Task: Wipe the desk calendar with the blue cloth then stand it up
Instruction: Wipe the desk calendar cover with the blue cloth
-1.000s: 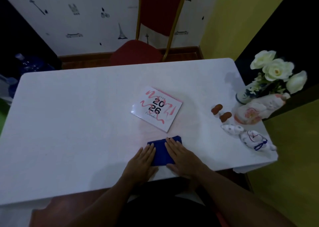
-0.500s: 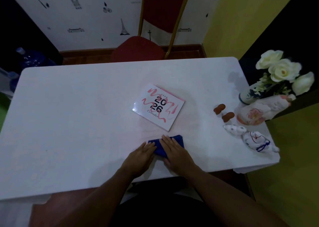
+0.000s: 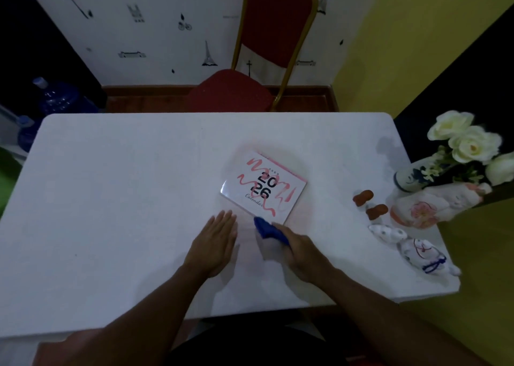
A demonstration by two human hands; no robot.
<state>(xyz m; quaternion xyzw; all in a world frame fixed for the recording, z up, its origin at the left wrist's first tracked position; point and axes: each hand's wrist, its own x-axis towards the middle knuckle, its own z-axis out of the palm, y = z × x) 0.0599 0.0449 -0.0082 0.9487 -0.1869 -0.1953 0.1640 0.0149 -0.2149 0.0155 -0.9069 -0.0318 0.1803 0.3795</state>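
Observation:
The desk calendar (image 3: 264, 187), white with pink squiggles and "2026" in black, lies flat on the white table (image 3: 125, 198), turned at an angle. My right hand (image 3: 300, 250) is closed around the bunched blue cloth (image 3: 265, 228), whose tip touches the calendar's near corner. To the left of the cloth, my left hand (image 3: 215, 243) rests flat on the table with fingers together, holding nothing, just short of the calendar's near edge.
Along the table's right edge stand a vase of white flowers (image 3: 467, 148), a pink-and-white ceramic figure (image 3: 434, 207), two small brown pieces (image 3: 370, 202) and blue-and-white ceramic figures (image 3: 411, 248). A red chair (image 3: 250, 87) stands behind the table.
My right hand gathered the folded cloth off the table and moved it forward to the calendar's near corner. My left hand let go of the cloth and slid left, flat on the table.

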